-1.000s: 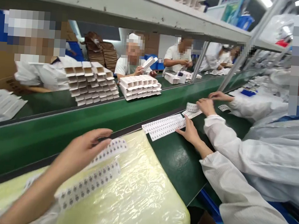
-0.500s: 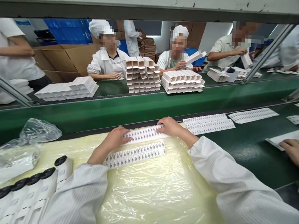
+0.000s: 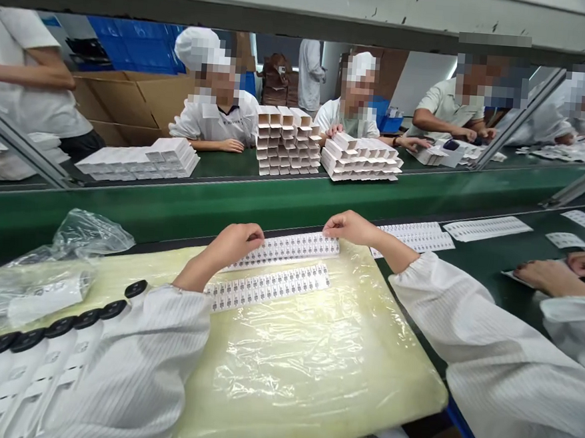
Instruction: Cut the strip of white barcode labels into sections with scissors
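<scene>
A white label sheet [image 3: 295, 246] with rows of small dark printed marks lies along the far edge of a yellow, plastic-wrapped pad [image 3: 312, 367]. At its far edge, toward the left, my left hand [image 3: 233, 247] is closed, thumb and fingertips pinched together on the sheet. My right hand [image 3: 355, 227] pinches the same edge near the right corner. A second label sheet [image 3: 272, 287] rests just nearer to me, its left end partly behind my left forearm. Several white devices with round black ends [image 3: 62, 356] stand in a row at lower left, partly covered by my sleeve.
Clear plastic bags [image 3: 83, 238] lie at left. More label sheets [image 3: 416, 237] lie on the green belt at right, near a co-worker's hands [image 3: 549, 277]. Across a green barrier [image 3: 223, 204], people sit behind stacked white boxes [image 3: 288, 142]. A metal beam crosses overhead.
My hands have shifted on the far label sheet, the left one lifting from its left end toward the far edge. The view has moved slightly. A co-worker opposite has lowered a white box.
</scene>
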